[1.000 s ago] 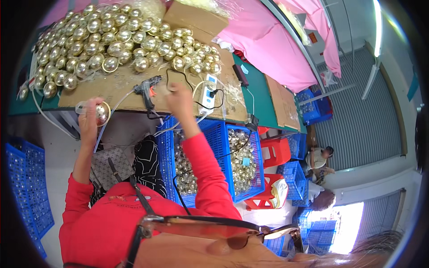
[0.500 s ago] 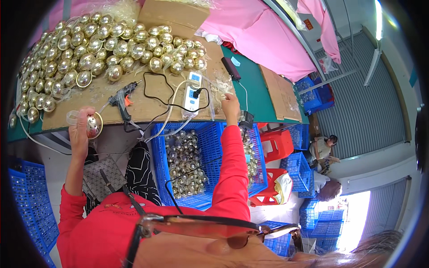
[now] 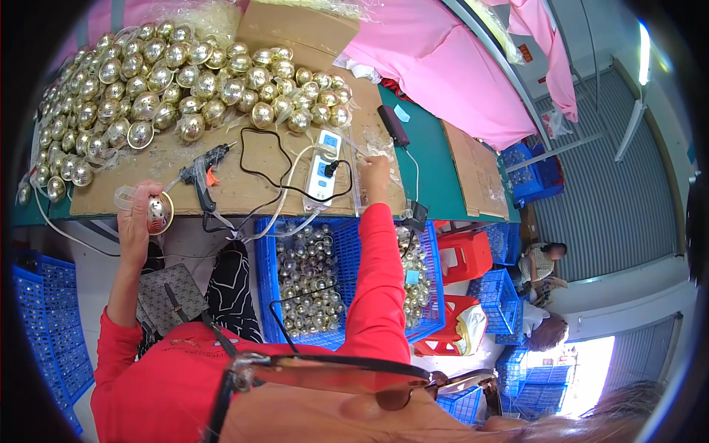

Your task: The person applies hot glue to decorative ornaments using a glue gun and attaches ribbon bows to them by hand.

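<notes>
My left hand [image 3: 135,216] holds a shiny gold half-ball [image 3: 158,213] with its hollow side toward me, just off the near edge of the cardboard-covered table [image 3: 244,181]. My right hand [image 3: 375,171] reaches out to the right over the table, on a heap of clear plastic bits [image 3: 377,148] next to a white power strip [image 3: 324,167]; whether it grips anything I cannot tell. A hot glue gun [image 3: 199,172] lies between my hands. A big heap of gold balls [image 3: 177,81] fills the far left of the table.
A blue crate [image 3: 310,280] of gold balls stands under the table by my legs, a second one [image 3: 421,284] beside it. Red stools [image 3: 461,255] and more blue crates [image 3: 44,325] stand around. Two people sit at the right [image 3: 543,262]. Pink cloth [image 3: 443,59] hangs beyond.
My right hand has moved from the table's middle near the glue gun out to the right, past the power strip. My left hand keeps holding the half-ball.
</notes>
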Motion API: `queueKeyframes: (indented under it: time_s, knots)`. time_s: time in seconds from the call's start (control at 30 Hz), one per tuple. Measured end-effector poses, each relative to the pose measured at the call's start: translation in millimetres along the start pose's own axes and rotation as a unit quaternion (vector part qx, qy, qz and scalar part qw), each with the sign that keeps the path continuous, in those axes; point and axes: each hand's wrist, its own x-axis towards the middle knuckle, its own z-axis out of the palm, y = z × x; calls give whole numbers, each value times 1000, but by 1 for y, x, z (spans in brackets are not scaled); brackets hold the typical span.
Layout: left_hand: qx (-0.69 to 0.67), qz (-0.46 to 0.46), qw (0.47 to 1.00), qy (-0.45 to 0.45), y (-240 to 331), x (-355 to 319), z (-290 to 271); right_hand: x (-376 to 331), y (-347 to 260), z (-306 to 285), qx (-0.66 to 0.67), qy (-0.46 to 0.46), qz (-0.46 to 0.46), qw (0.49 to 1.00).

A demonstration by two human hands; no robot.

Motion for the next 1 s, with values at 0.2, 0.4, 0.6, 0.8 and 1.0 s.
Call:
queueKeyframes:
  time_s: [0.2, 0.4, 0.6, 0.8, 1.0]
  knots:
    - [-3, 4, 999, -41, 3, 1, 0, -9, -21, -53, 409, 4, 109, 906]
    - [-48, 31, 984, -170, 33, 9, 25, -52, -97, -109, 728, -151, 121, 658]
    - [-94, 29, 942, -322, 60, 5, 36, -114, -213, -112, 751, -375, 59, 541]
    - [-174, -93, 925, -325, 54, -6, 16, -150, -281, -86, 731, -461, 67, 499]
    - [-201, -95, 950, -218, 41, -24, -3, -179, -314, -73, 757, -425, 71, 492]
